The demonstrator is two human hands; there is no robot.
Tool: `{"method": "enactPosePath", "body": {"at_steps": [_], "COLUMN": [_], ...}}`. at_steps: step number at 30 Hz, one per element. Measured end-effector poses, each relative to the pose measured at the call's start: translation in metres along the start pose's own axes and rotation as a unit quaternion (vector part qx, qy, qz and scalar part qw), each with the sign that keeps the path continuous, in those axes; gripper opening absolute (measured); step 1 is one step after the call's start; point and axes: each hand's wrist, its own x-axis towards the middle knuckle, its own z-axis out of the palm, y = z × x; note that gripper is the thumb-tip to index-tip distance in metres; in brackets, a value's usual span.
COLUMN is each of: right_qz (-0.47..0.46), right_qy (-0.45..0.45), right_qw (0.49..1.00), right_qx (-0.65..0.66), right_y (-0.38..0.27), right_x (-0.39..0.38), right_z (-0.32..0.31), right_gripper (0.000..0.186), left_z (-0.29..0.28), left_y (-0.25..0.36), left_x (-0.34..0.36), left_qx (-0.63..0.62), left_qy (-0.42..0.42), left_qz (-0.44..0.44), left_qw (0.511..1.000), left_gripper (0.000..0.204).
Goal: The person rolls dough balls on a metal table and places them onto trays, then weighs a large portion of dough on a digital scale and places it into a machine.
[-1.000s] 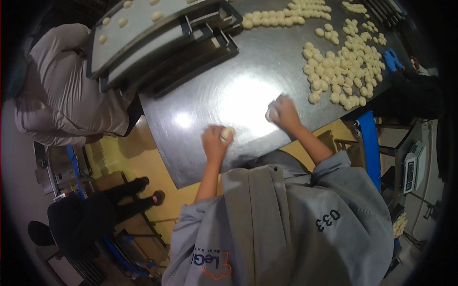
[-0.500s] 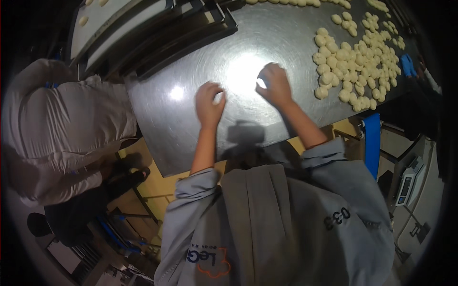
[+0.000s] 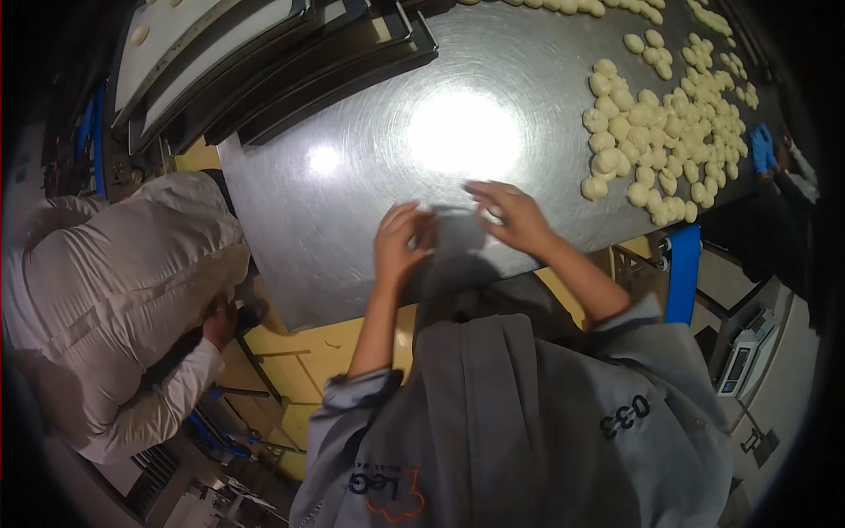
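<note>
My left hand point(image 3: 405, 242) is over the near part of the steel table point(image 3: 299, 229), fingers curled round something small and pale, mostly hidden. My right hand point(image 3: 506, 216) is a short way to its right, forefinger reaching forward, the others bent over a small pale bit that I cannot make out. A large spread of pale dough balls point(image 3: 656, 132) lies on the table to the right, with rows of more point(image 3: 581, 7) along the far edge.
Stacked metal trays point(image 3: 282, 84) with paper and dough stand at the back left. A co-worker in a light top point(image 3: 132, 308) bends at the left. A blue-gloved hand point(image 3: 762, 150) is at the far right. A blue belt point(image 3: 682, 273) and a scale point(image 3: 739, 356) are below the table's right side.
Since half a second ago both my hands have come back toward me and slightly closer together. The co-worker at the left has bent lower, with an arm now reaching down.
</note>
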Motion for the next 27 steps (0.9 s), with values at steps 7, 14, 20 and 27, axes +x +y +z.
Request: {"method": "enactPosePath", "body": {"at_steps": [7,14,20,27], "right_qz": [-0.082,-0.078,-0.043,-0.063], "right_qy": [0.149,0.005,0.042,0.123], "right_qw": [0.968,0.983,0.995,0.976], "right_qx": [-0.183,-0.166,-0.084,-0.17], "right_y": [0.0,0.03,-0.003,0.007], "right_x": [0.077,0.003,0.042,0.034], "right_z": [-0.006,-0.042,0.017,-0.025], "right_gripper": [0.021,0.017,0.015,0.013], "left_z": [0.0,-0.025,0.016,0.001], "left_y": [0.0,0.001,0.032,0.027], "left_x": [0.07,-0.009,0.052,0.036], "left_qx": [0.027,0.092,-0.008,0.096], "left_qy": [0.107,0.035,0.035,0.136], "left_qz": [-0.071,-0.037,-0.068,-0.056], "left_qw": [0.991,0.994,0.997,0.985], "left_gripper": [0.016,0.013,0.017,0.016]}}
